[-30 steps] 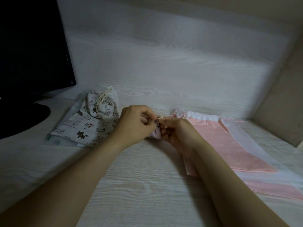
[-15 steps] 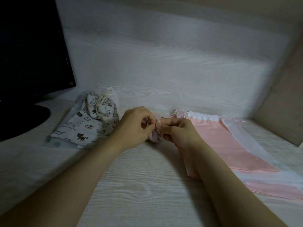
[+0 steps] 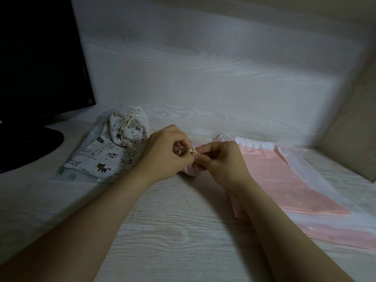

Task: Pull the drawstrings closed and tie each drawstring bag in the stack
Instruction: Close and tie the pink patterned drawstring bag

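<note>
A small pink drawstring bag (image 3: 191,171) lies on the desk between my hands, mostly hidden by them. My left hand (image 3: 165,154) and my right hand (image 3: 221,159) meet above it, and each pinches the pale drawstring (image 3: 192,151) at the bag's gathered mouth. To the left lies a white cat-print bag (image 3: 105,157), and a smaller cat-print bag (image 3: 127,129) with its cord pulled tight and tied rests on top of it. On the right a stack of flat pink bags (image 3: 284,180) with white tops lies spread out.
A dark monitor (image 3: 40,58) on a round black base (image 3: 30,147) stands at the far left. A pale wood-grain wall (image 3: 203,78) rises behind the desk (image 3: 173,231), and a beige side panel (image 3: 350,139) closes off the right.
Both hands have stayed together over the small pink bag, with the fingers shifting slightly on the drawstring. The other bags have not moved.
</note>
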Available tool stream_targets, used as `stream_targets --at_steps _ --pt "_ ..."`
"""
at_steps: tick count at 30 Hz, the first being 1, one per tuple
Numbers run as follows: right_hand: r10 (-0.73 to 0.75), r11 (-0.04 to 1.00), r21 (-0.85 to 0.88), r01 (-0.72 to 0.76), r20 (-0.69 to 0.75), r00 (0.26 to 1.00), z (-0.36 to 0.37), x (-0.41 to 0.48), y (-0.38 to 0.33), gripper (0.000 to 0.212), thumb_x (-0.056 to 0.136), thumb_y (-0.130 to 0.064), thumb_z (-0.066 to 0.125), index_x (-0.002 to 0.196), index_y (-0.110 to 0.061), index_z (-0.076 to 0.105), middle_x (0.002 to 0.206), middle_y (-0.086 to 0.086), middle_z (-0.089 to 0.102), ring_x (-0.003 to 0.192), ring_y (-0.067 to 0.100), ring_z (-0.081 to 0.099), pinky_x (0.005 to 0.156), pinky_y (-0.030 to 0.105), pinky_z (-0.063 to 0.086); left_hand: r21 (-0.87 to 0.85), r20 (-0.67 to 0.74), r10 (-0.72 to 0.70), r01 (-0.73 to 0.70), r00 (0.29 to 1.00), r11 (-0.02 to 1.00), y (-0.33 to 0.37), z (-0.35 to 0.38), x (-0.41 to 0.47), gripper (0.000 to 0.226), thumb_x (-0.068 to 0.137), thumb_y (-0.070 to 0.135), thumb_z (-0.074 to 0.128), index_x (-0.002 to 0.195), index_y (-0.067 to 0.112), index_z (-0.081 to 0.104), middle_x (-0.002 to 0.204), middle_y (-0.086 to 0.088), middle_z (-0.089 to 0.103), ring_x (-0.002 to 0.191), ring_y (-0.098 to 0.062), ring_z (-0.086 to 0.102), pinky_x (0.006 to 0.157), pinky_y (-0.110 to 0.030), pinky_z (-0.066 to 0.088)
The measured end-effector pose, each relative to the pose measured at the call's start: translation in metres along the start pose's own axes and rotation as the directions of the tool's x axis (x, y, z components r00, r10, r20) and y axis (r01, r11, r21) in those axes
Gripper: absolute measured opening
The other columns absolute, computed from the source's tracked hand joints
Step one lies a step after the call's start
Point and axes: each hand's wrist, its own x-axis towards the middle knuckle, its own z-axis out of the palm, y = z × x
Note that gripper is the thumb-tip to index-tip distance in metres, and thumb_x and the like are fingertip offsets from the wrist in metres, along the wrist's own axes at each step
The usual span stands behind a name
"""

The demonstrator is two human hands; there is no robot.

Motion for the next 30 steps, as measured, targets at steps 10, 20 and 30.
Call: stream_targets --at_steps 10,20,30 --pt "-0.050 0.997 -0.069 0.047 -0.039 0.998 -0.001 0.002 -0.001 0.005 0.086 -0.007 0.083 0.092 -0.008 0.083 0.073 0.001 0.078 0.064 0.016 0.074 0.070 0.041 0.064 -0.148 0.262 -0.303 0.348 0.916 0.926 0.011 -0.003 0.005 0.041 0.093 0.034 0.043 0.092 -0.001 0.063 0.110 -0.003 0.056 0.094 -0.010 0.056 0.081 -0.034 0.041" --pt "0.099 0.995 0.033 -0.098 -0.028 0.995 0.001 0.000 -0.001 0.012 0.087 -0.004 0.081 0.078 -0.013 0.080 0.072 0.013 0.077 0.070 0.037 0.077 0.070 0.053 0.065 -0.038 0.030 -0.329 0.330 0.944 0.943 0.001 0.002 0.005 0.056 0.102 0.036 0.060 0.055 0.011 0.041 0.049 0.005 0.036 0.050 -0.014 0.036 0.056 -0.035 0.030" --pt "0.158 0.952 0.256 -0.170 0.066 0.985 0.002 -0.002 -0.006 0.013 0.091 -0.001 0.074 0.094 0.011 0.074 0.077 0.020 0.076 0.067 0.024 0.074 0.065 0.036 0.065 0.029 -0.117 -0.457 0.463 0.882 0.886 -0.015 -0.003 0.011 0.056 0.092 0.025 0.066 0.048 0.014 0.033 0.040 0.004 0.029 0.047 -0.019 0.032 0.053 -0.032 0.023"
